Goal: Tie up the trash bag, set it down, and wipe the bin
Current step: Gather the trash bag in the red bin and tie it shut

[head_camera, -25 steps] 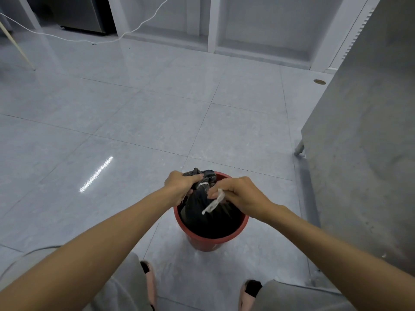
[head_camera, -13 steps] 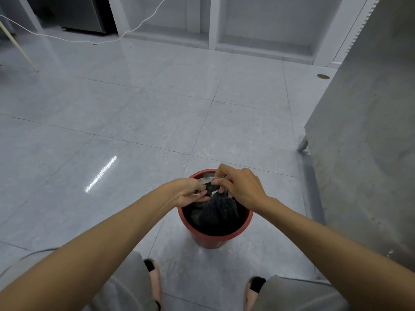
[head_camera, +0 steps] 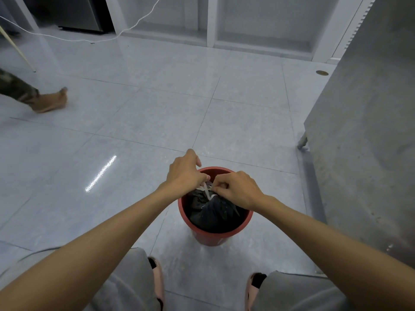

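A round red bin [head_camera: 213, 235] stands on the tiled floor between my feet and a grey cabinet. Inside it sits a black trash bag [head_camera: 212, 213], gathered at the top, with white drawstrings [head_camera: 205, 189] at its neck. My left hand [head_camera: 185, 173] is over the bin's far left rim, its fingers closed on the strings. My right hand [head_camera: 237, 189] is over the bin's middle, pinching the strings from the right. Both hands meet at the bag's neck and hide the knot area.
A tall grey metal cabinet [head_camera: 363, 135] on legs stands close to the right of the bin. Another person's bare foot [head_camera: 49, 101] is on the floor at the far left. A white cable [head_camera: 74, 39] and a thin pole [head_camera: 18, 50] lie near the back wall's white shelving.
My left hand has shifted up over the bin's far rim and both hands have closed together on the strings. Another person's foot has come into view at the left.
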Demonstrator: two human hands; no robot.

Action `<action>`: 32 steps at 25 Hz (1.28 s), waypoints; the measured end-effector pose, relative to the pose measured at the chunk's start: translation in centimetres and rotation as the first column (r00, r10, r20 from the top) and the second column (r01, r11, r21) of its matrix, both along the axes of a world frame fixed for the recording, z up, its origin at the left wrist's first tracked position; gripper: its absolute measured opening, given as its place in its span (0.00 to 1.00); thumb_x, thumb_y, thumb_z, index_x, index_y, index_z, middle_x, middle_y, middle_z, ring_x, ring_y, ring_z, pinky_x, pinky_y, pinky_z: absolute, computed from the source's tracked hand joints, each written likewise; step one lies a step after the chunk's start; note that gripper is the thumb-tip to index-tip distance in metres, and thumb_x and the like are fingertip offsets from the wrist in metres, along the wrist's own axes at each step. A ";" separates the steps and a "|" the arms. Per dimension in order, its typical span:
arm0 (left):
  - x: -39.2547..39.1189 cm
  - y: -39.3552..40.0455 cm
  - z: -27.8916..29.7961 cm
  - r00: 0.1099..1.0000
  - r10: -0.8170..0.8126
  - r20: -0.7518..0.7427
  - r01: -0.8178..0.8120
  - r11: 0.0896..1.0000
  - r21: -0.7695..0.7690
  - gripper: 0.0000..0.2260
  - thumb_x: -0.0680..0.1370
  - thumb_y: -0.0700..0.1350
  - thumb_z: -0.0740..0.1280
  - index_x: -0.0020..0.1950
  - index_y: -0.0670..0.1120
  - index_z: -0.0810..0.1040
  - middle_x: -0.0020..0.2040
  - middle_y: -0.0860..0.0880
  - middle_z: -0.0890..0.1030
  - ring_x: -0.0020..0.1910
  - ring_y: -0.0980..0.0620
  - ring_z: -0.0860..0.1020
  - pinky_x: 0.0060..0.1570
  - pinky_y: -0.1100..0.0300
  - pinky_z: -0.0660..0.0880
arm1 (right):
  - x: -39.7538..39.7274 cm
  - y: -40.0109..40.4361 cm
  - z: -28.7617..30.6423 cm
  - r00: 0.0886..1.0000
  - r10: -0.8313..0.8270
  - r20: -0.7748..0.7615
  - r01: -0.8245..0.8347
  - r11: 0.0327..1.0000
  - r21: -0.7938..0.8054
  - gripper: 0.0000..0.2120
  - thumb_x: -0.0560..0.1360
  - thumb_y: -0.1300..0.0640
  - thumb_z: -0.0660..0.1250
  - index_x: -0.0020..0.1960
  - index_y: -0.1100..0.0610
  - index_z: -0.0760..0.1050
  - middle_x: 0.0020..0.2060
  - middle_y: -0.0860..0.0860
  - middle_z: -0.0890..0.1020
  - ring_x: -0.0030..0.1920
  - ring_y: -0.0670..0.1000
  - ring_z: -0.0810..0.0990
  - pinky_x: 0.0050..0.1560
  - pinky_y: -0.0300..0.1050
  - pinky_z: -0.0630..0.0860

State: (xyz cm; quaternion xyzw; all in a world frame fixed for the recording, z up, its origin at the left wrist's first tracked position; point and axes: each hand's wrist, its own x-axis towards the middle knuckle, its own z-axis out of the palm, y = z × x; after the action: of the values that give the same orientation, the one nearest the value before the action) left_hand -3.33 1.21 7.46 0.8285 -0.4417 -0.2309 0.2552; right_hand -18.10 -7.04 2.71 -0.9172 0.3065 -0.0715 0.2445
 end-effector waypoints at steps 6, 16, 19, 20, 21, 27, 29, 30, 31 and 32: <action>-1.4 -1.0 -1.7 0.898 0.110 -0.426 -0.159 0.984 -0.081 0.18 0.75 0.50 0.74 0.56 0.45 0.70 0.45 0.46 0.86 0.38 0.51 0.85 0.40 0.58 0.83 | -0.8 -0.5 0.3 0.983 -0.162 0.088 0.117 0.917 0.381 0.11 0.74 0.49 0.74 0.36 0.53 0.82 0.28 0.44 0.78 0.31 0.41 0.73 0.35 0.34 0.67; -1.4 -0.5 -4.2 0.894 -0.438 -0.092 0.435 0.899 -0.050 0.19 0.71 0.48 0.76 0.58 0.48 0.74 0.54 0.52 0.80 0.54 0.49 0.78 0.53 0.56 0.76 | -2.6 -3.3 2.1 0.980 -0.159 0.121 -0.007 0.575 0.818 0.09 0.80 0.52 0.67 0.49 0.56 0.84 0.33 0.44 0.81 0.35 0.43 0.74 0.35 0.34 0.73; -0.9 -0.5 -4.8 0.866 -0.472 -0.163 0.459 0.881 -0.113 0.11 0.72 0.48 0.75 0.51 0.53 0.77 0.48 0.58 0.80 0.49 0.54 0.78 0.48 0.64 0.73 | -3.4 -3.9 3.0 0.997 0.000 0.081 -0.061 0.662 0.747 0.11 0.80 0.52 0.67 0.50 0.59 0.84 0.38 0.45 0.81 0.39 0.42 0.78 0.43 0.35 0.77; -0.6 -0.6 -4.9 0.849 -0.481 -0.218 0.467 0.876 -0.116 0.11 0.72 0.47 0.75 0.52 0.53 0.79 0.49 0.57 0.81 0.51 0.55 0.79 0.52 0.63 0.74 | -3.7 -4.2 3.3 0.997 0.027 0.066 -0.066 0.692 0.719 0.10 0.80 0.54 0.68 0.50 0.60 0.84 0.40 0.48 0.82 0.41 0.43 0.79 0.45 0.35 0.78; -0.4 -0.6 -4.9 0.829 -0.499 -0.252 0.485 0.866 -0.117 0.10 0.73 0.45 0.75 0.52 0.53 0.80 0.52 0.56 0.82 0.54 0.55 0.79 0.57 0.61 0.75 | -4.0 -4.5 3.6 0.997 0.070 0.029 -0.072 0.751 0.656 0.09 0.79 0.56 0.70 0.50 0.61 0.84 0.43 0.51 0.83 0.42 0.44 0.80 0.47 0.37 0.80; -1.1 -0.9 -5.5 0.848 -0.465 -0.255 0.477 0.879 -0.018 0.12 0.78 0.38 0.62 0.44 0.51 0.82 0.51 0.56 0.78 0.54 0.53 0.77 0.58 0.58 0.72 | -3.4 -2.7 3.6 0.947 0.277 -0.162 -0.296 0.949 -0.108 0.02 0.76 0.57 0.60 0.44 0.52 0.67 0.35 0.45 0.73 0.32 0.45 0.71 0.33 0.43 0.68; -1.0 -1.0 -5.3 0.869 -0.369 -0.330 0.379 0.925 -0.036 0.09 0.79 0.40 0.62 0.47 0.52 0.78 0.50 0.53 0.79 0.53 0.49 0.77 0.56 0.55 0.73 | -3.4 -2.1 3.0 0.954 0.280 -0.106 -0.300 0.902 -0.310 0.00 0.74 0.56 0.56 0.44 0.52 0.64 0.36 0.46 0.69 0.30 0.50 0.64 0.29 0.45 0.61; -1.1 -0.9 -5.2 0.859 -0.334 -0.388 0.337 0.940 -0.064 0.06 0.81 0.41 0.62 0.51 0.52 0.76 0.50 0.52 0.79 0.55 0.48 0.78 0.58 0.54 0.74 | -3.5 -1.9 2.6 0.960 0.272 -0.068 -0.277 0.875 -0.398 0.04 0.75 0.60 0.59 0.44 0.53 0.65 0.36 0.48 0.67 0.30 0.53 0.63 0.27 0.47 0.61; -1.1 -0.9 -5.0 0.836 -0.328 -0.440 0.322 0.942 -0.091 0.06 0.82 0.43 0.62 0.57 0.52 0.75 0.51 0.52 0.79 0.56 0.49 0.78 0.59 0.55 0.74 | -3.7 -1.6 2.2 0.965 0.262 -0.025 -0.245 0.856 -0.456 0.07 0.75 0.65 0.62 0.45 0.54 0.67 0.36 0.50 0.66 0.28 0.54 0.63 0.25 0.49 0.62; -1.2 -0.8 -4.7 0.809 -0.345 -0.475 0.333 0.936 -0.113 0.09 0.83 0.43 0.62 0.62 0.52 0.74 0.51 0.52 0.79 0.56 0.51 0.78 0.58 0.58 0.74 | -3.8 -1.4 1.9 0.969 0.244 0.019 -0.207 0.857 -0.472 0.07 0.75 0.66 0.63 0.45 0.56 0.68 0.36 0.52 0.67 0.27 0.56 0.63 0.23 0.51 0.65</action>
State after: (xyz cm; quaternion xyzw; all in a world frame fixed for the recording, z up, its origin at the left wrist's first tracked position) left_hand -4.52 0.39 2.75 0.6480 -0.5062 -0.4686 0.3229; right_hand -21.88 -8.48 4.60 -0.9749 0.1609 -0.1496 0.0353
